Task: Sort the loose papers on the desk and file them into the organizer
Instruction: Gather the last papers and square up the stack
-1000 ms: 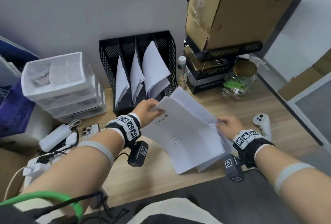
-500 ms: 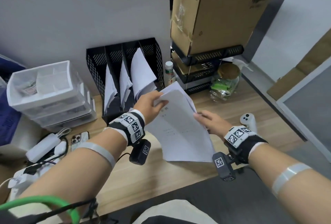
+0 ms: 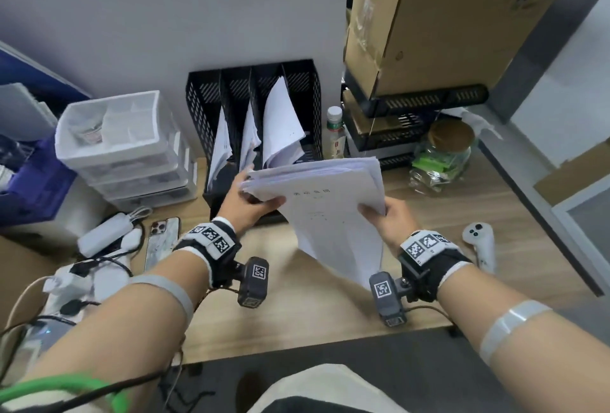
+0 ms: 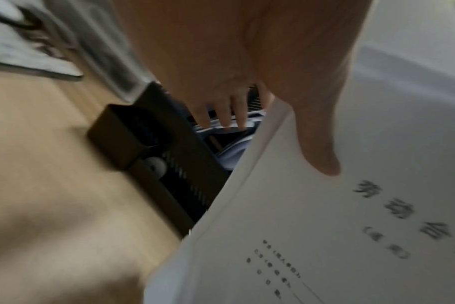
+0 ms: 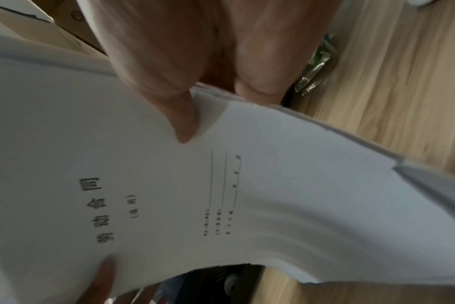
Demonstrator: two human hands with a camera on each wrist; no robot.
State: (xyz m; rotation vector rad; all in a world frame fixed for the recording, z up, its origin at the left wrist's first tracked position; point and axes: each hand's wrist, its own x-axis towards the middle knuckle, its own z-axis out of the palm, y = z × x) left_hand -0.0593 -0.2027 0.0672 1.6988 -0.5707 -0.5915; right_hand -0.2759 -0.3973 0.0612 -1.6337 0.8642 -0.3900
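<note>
Stack lifted off the table since a second ago, now squared up and held in the air in front of the organizer [image 3: 254, 115].
Left hand [image 3: 251, 204] and right hand [image 3: 392, 218] each pinch a side edge of the papers [image 3: 330, 201]; below both grips the unsupported near end droops. Risk: sheets fan or slip out, or snag papers already filed.

White papers [image 3: 330, 211] with black print; black mesh organizer [image 3: 204, 106]; pale wood-grain desk [image 3: 313, 313].

Organizer [image 3: 307, 82] slots open from above; bottle [image 3: 335, 130] just right, drawer unit [image 3: 132, 148] left, phone [image 3: 161, 241] near
</note>
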